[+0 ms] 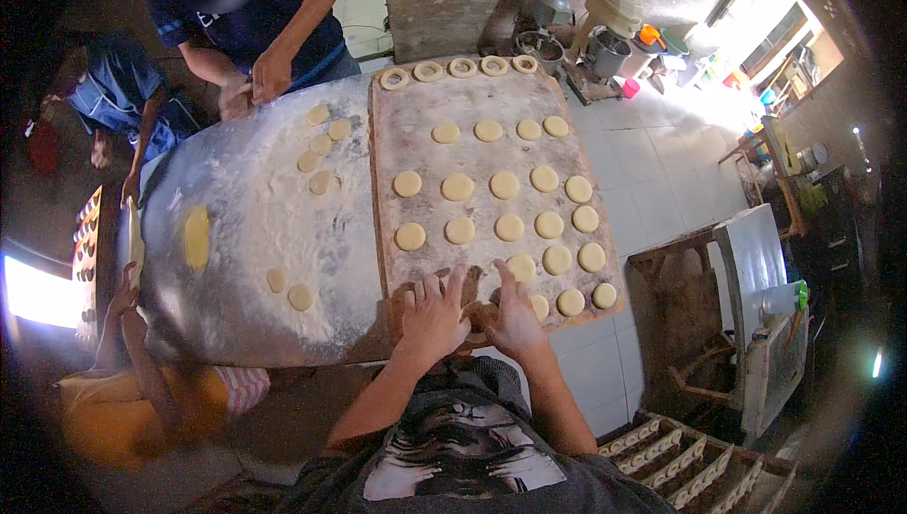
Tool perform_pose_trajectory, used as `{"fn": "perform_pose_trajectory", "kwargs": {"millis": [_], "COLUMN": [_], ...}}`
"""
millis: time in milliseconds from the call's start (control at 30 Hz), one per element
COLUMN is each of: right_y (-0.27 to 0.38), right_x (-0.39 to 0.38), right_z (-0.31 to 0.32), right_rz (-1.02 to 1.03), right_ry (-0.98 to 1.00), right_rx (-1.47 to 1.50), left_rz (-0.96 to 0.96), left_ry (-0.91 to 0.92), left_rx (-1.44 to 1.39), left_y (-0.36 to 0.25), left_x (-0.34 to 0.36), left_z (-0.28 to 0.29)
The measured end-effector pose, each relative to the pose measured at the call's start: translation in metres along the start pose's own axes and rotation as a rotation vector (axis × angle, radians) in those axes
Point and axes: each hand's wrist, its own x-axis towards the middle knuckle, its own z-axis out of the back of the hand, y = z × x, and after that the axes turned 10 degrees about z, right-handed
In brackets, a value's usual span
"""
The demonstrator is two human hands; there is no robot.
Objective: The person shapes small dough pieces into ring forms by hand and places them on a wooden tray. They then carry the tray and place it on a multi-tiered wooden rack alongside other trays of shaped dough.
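My left hand [434,313] lies palm down at the near edge of a floured wooden board [425,155], its fingers stretched out and apart. Close by on its right, my right hand [516,314] also has its fingers extended, their tips beside a flat round of dough [521,268]. Both thumbs point inward, to a small brownish patch between the hands that I cannot make out. Several more dough rounds [504,184] sit in loose rows across the board. Along its far edge runs a line of dough rings [462,68].
Left of the board stretches a floured metal table [227,316] with dough pieces [300,298] and a yellow slab [196,237]. A co-worker in a dark shirt [274,4] stands at its far side; others work at the left. Racked trays [690,462] stand at lower right.
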Motion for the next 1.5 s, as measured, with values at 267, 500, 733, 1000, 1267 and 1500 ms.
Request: {"fn": "perform_pose_trajectory", "kwargs": {"millis": [267,500,733,1000,1267,1500], "right_y": [-0.027,-0.020,0.038,0.145,0.185,0.205], "right_x": [0.030,0.135,0.189,0.241,0.230,0.209], "right_z": [-0.010,-0.043,-0.113,-0.220,-0.212,-0.184], "right_rz": [0.092,0.143,0.287,0.581,0.443,0.322], "right_ry": [-0.111,-0.186,0.070,0.186,0.324,0.375], "right_rx": [0.003,-0.321,0.406,-0.207,-0.137,0.882], "left_rz": [0.184,-0.130,0.067,0.245,0.228,0.190], "left_ry": [-0.319,-0.154,-0.469,-0.445,-0.818,-0.417], "left_rx": [-0.042,-0.027,-0.784,-0.530,-0.410,-1.019], "left_y": [0.028,0.076,0.178,0.327,0.336,0.302], "left_x": [0.034,0.075,0.048,0.065,0.053,0.010], "left_z": [0.012,0.045,0.061,0.098,0.082,0.118]}}
